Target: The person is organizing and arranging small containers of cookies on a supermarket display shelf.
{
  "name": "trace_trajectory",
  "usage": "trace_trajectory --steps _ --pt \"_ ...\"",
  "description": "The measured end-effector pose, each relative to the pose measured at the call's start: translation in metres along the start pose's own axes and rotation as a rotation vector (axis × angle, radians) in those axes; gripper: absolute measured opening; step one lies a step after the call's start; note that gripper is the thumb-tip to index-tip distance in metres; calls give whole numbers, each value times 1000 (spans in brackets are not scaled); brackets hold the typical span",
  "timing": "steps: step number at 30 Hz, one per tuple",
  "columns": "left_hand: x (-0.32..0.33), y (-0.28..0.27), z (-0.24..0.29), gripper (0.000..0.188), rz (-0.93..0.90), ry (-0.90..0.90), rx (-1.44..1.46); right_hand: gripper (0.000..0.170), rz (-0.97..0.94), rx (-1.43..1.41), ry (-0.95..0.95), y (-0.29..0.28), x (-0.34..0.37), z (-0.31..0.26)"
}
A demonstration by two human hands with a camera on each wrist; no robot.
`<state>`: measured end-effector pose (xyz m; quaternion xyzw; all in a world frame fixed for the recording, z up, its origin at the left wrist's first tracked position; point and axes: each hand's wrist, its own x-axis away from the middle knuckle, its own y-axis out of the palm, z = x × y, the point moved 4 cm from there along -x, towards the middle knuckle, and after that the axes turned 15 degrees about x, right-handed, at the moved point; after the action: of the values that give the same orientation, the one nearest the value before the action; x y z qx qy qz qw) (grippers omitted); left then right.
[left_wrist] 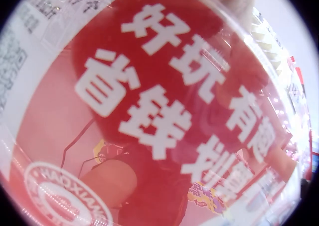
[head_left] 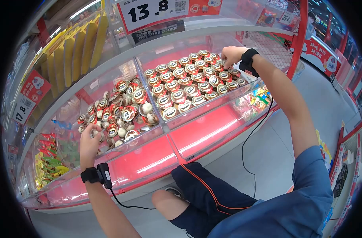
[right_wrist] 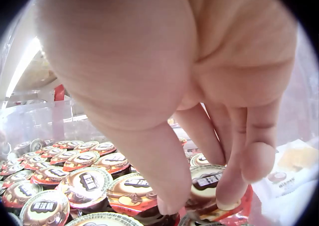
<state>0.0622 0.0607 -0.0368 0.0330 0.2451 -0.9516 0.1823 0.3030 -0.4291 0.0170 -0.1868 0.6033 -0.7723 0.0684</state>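
Observation:
In the head view my right hand [head_left: 233, 55] reaches into the right bin's far right corner. Its thumb and fingers pinch a foil-lidded snack cup [right_wrist: 207, 180], seen close in the right wrist view. Around it, upright cups [head_left: 185, 81] with gold and brown lids stand in rows. My left hand [head_left: 89, 141] is at the front left of the other bin, its fingers bent beside a jumble of similar cups [head_left: 129, 113], some tipped with pale bottoms up. I cannot tell whether it holds a cup. The left wrist view shows mostly a red and white label [left_wrist: 149, 86].
A clear divider [head_left: 144, 81] separates the two bins. Bagged sweets [head_left: 50, 160] fill a bin at the left, and more colourful packets [head_left: 254, 101] lie right of the cups. A price sign [head_left: 157, 14] hangs above. Black cables [head_left: 244, 158] run from both wrists.

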Motion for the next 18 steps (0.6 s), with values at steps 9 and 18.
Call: trace_trajectory --steps 9,18 --pt "3 2 3 8 -13 -22 21 35 177 72 -130 9 -19 10" --pt "-2 0 -6 8 1 28 15 26 178 168 -19 0 8 -13"
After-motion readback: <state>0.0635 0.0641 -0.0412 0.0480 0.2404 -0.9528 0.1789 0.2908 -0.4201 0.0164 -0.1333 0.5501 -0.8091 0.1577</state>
